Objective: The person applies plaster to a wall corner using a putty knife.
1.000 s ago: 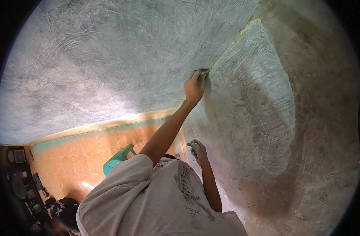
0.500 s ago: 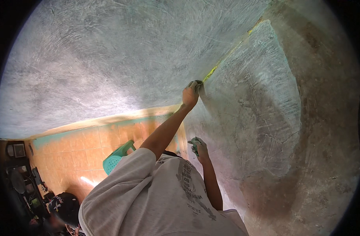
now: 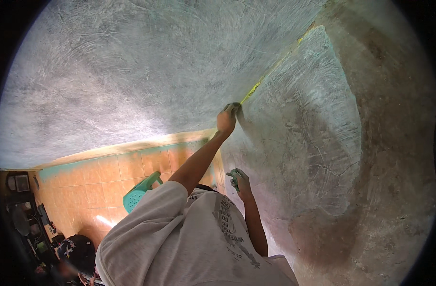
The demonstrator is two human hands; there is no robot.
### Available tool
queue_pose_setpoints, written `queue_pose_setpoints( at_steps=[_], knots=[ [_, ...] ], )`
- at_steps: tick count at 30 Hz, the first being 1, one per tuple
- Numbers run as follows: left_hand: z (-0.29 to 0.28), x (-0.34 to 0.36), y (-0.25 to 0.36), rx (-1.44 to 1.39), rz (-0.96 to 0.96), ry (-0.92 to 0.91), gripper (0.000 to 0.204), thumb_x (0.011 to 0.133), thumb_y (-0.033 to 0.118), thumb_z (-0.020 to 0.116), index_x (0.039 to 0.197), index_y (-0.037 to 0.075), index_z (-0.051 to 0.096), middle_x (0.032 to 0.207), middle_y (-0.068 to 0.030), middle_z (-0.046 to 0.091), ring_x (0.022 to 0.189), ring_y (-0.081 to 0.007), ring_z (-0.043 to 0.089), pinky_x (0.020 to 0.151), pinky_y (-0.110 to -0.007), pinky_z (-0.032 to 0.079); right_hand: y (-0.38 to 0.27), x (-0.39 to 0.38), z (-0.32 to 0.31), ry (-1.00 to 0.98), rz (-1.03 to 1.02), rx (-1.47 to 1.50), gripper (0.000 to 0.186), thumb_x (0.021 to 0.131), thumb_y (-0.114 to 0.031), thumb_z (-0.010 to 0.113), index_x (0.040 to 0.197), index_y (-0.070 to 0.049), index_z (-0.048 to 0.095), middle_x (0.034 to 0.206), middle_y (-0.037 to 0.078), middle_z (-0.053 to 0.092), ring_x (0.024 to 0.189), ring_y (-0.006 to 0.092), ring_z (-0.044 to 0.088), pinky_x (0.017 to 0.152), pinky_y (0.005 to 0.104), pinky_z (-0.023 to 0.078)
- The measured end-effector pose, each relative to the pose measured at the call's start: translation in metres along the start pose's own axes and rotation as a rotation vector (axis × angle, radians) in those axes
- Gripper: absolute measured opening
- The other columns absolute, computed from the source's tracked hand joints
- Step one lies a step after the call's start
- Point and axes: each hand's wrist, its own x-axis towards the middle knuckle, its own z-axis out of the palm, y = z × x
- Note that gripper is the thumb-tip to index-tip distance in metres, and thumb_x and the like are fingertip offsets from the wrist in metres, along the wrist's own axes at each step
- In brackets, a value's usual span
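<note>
Fingers of the left hand (image 3: pixel 226 120) are closed around a small tool (image 3: pixel 235 107), too small to identify, pressed against the grey plastered wall (image 3: pixel 132 81) at the corner seam (image 3: pixel 270 71). This hand has slid lower along the seam than a second ago. The right hand (image 3: pixel 240 179) curls round a greenish object (image 3: pixel 234 175) below, close to the wall.

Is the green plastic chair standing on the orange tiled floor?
Yes, the green plastic chair stands on the orange tiled floor, beside the person's shoulder.
</note>
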Motion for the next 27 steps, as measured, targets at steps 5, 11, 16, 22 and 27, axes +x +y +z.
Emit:
queue_pose_setpoints(
  at_steps=[5, 11, 16, 22, 27],
  knots=[
    [0.005, 0.02, 0.041, -0.051, 0.053, 0.021, 0.016, 0.096, 0.007, 0.063, 0.11, 0.007, 0.071, 0.11, -0.0161, 0.071, 0.096, -0.0397, 0.07, 0.078, -0.044, 0.056, 0.001, -0.001, -0.009, 0.048, -0.013, 0.028, 0.016, 0.101, -0.011, 0.057, 0.115, -0.005, 0.061, 0.108, 0.015, 0.073, 0.064, 0.0082, 0.056, 0.055, 0.0215, 0.046],
    [-0.012, 0.041, 0.097, -0.219, 0.081, 0.048, 0.015, 0.093, 0.002, 0.064, 0.108, 0.004, 0.069, 0.106, -0.0169, 0.07, 0.094, -0.0402, 0.068, 0.075, -0.044, 0.054, 0.001, 0.002, -0.012, 0.053, -0.02, 0.022, 0.016, 0.101, -0.012, 0.056, 0.115, -0.006, 0.062, 0.108, 0.015, 0.073, 0.064, 0.0081, 0.055, 0.055, 0.0215, 0.045],
    [0.006, 0.015, 0.032, -0.049, 0.06, 0.059, 0.014, 0.094, 0.006, 0.064, 0.107, 0.007, 0.07, 0.107, -0.0174, 0.07, 0.094, -0.0413, 0.068, 0.075, -0.046, 0.055, -0.005, 0.007, -0.006, 0.008, -0.035, 0.003, 0.018, 0.102, -0.013, 0.055, 0.116, -0.006, 0.062, 0.108, 0.014, 0.073, 0.065, 0.008, 0.055, 0.055, 0.0218, 0.045],
    [0.011, 0.014, 0.036, -0.087, 0.014, 0.035, 0.014, 0.095, 0.008, 0.067, 0.107, 0.004, 0.072, 0.104, -0.0176, 0.072, 0.095, -0.0405, 0.069, 0.077, -0.043, 0.055, -0.012, 0.005, -0.005, 0.027, -0.033, -0.009, 0.02, 0.102, -0.012, 0.055, 0.119, -0.005, 0.061, 0.109, 0.015, 0.073, 0.065, 0.0087, 0.055, 0.055, 0.0221, 0.045],
    [-0.001, 0.035, 0.07, -0.181, 0.089, 0.066, 0.016, 0.094, 0.009, 0.067, 0.109, 0.004, 0.072, 0.103, -0.0175, 0.072, 0.094, -0.0408, 0.069, 0.077, -0.043, 0.055, -0.005, 0.01, -0.005, 0.028, -0.019, 0.019, 0.022, 0.102, -0.011, 0.054, 0.122, -0.004, 0.06, 0.109, 0.016, 0.072, 0.064, 0.0096, 0.055, 0.054, 0.0225, 0.045]
  ],
)
